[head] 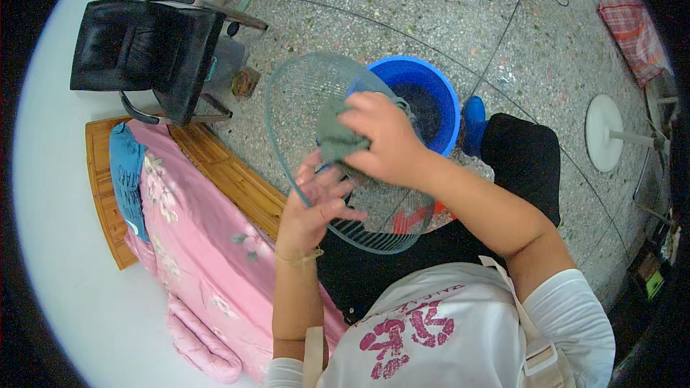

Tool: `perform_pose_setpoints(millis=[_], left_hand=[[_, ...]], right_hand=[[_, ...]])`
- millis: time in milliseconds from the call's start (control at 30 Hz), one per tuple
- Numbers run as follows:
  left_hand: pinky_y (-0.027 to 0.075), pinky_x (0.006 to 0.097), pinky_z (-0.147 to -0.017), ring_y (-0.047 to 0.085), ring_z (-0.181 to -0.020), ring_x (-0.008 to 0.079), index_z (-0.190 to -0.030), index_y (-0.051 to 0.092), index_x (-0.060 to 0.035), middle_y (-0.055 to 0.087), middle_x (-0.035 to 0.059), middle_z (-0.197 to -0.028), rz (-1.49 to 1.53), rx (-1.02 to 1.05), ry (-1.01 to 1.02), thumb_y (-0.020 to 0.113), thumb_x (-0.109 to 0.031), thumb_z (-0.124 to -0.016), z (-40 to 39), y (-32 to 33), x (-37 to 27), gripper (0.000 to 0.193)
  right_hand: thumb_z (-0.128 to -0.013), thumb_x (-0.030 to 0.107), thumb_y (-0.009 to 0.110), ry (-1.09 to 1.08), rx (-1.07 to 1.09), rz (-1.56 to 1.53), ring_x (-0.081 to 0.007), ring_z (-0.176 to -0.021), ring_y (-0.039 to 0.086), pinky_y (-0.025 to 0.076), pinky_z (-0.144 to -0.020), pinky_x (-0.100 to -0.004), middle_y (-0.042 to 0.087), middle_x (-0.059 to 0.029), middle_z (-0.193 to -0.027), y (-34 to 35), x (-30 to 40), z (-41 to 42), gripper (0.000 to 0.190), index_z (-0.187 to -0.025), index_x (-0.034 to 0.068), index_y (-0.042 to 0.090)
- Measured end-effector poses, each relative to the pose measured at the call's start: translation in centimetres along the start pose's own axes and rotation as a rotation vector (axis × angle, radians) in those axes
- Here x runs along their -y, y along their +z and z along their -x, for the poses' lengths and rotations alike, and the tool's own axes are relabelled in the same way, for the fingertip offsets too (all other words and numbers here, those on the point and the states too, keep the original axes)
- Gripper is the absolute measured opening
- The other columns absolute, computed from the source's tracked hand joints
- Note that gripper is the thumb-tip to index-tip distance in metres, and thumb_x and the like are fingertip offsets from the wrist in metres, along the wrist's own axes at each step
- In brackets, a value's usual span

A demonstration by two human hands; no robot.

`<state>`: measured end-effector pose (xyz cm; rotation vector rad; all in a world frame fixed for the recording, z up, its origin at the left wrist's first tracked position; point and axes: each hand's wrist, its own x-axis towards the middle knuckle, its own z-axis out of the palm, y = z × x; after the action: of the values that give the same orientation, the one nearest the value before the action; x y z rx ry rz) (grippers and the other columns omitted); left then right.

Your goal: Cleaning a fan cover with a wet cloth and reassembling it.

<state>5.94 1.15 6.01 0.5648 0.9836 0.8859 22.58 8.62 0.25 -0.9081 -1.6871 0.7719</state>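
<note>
A round wire fan guard (291,86) with a grey-green rim is held tilted in front of me, above my lap. My left hand (318,199) is at its near left rim, fingers spread and slightly blurred, supporting the guard. My right hand (385,137) presses a grey-green cloth (337,132) against the wires. Just beyond the guard stands a blue plastic bucket (452,102) with dark water in it; the guard and my right hand cover its left part. Something red (415,218) shows through the wires near my knees.
On the left are a black armchair (145,54) and a wooden bed (221,161) with a pink floral sheet (215,215). To the right, a round white stand base (604,132) lies tipped with its pole. A dark cable (372,15) crosses the speckled floor. A checked bag (633,37) rests far right.
</note>
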Motion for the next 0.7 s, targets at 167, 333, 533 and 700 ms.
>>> perform_pose_setpoints(millis=[167, 333, 533, 700], left_hand=[[0.058, 0.0461, -0.077, 0.054, -0.112, 0.0302, -0.136, 0.031, -0.0022, 0.049, 0.0159, -0.126, -0.095, 0.036, -0.105, 0.063, 0.005, -0.077, 1.8, 0.8, 0.7, 0.067], [0.05, 0.0413, -0.092, 0.047, -0.122, 0.0278, -0.14, 0.027, -0.0025, 0.042, 0.015, -0.136, -0.229, 0.105, -0.145, 0.054, 0.013, -0.082, 1.8, 1.5, 2.3, 0.065], [0.05, 0.0433, -0.09, 0.038, -0.131, 0.0339, -0.147, 0.013, -0.0136, 0.025, 0.015, -0.151, -0.232, 0.203, -0.06, 0.061, 0.006, -0.08, 0.5, 2.3, 4.0, 0.085], [0.047, 0.0437, -0.092, 0.037, -0.132, 0.034, -0.147, 0.012, -0.0127, 0.024, 0.0138, -0.151, -0.205, 0.187, -0.079, 0.064, 0.005, -0.078, -0.3, 1.5, 6.0, 0.088]], right_hand=[[-0.054, 0.02, 0.065, -0.305, 0.057, 0.02, -0.0271, -0.079, 0.05, 0.04, -0.062, -0.0394, 0.048, -0.0068, -0.079, -0.8, 3.8, -1.1, 0.023, -0.073, 0.01, 0.058], [-0.057, 0.017, 0.069, -0.21, 0.262, 0.279, -0.0275, -0.086, 0.055, 0.043, -0.064, -0.0408, 0.054, -0.007, -0.085, -0.9, 5.3, -4.1, 0.021, -0.075, 0.009, 0.06], [-0.065, 0.018, 0.069, -0.004, 0.026, 0.495, -0.0328, -0.092, 0.055, 0.048, -0.075, -0.0439, 0.055, -0.0108, -0.089, -0.7, -1.1, -10.0, 0.02, -0.081, 0.007, 0.063], [-0.068, 0.019, 0.066, 0.052, 0.034, 0.409, -0.0345, -0.094, 0.057, 0.05, -0.076, -0.0459, 0.059, -0.0145, -0.093, -0.9, -1.8, -9.3, 0.022, -0.087, 0.008, 0.068]])
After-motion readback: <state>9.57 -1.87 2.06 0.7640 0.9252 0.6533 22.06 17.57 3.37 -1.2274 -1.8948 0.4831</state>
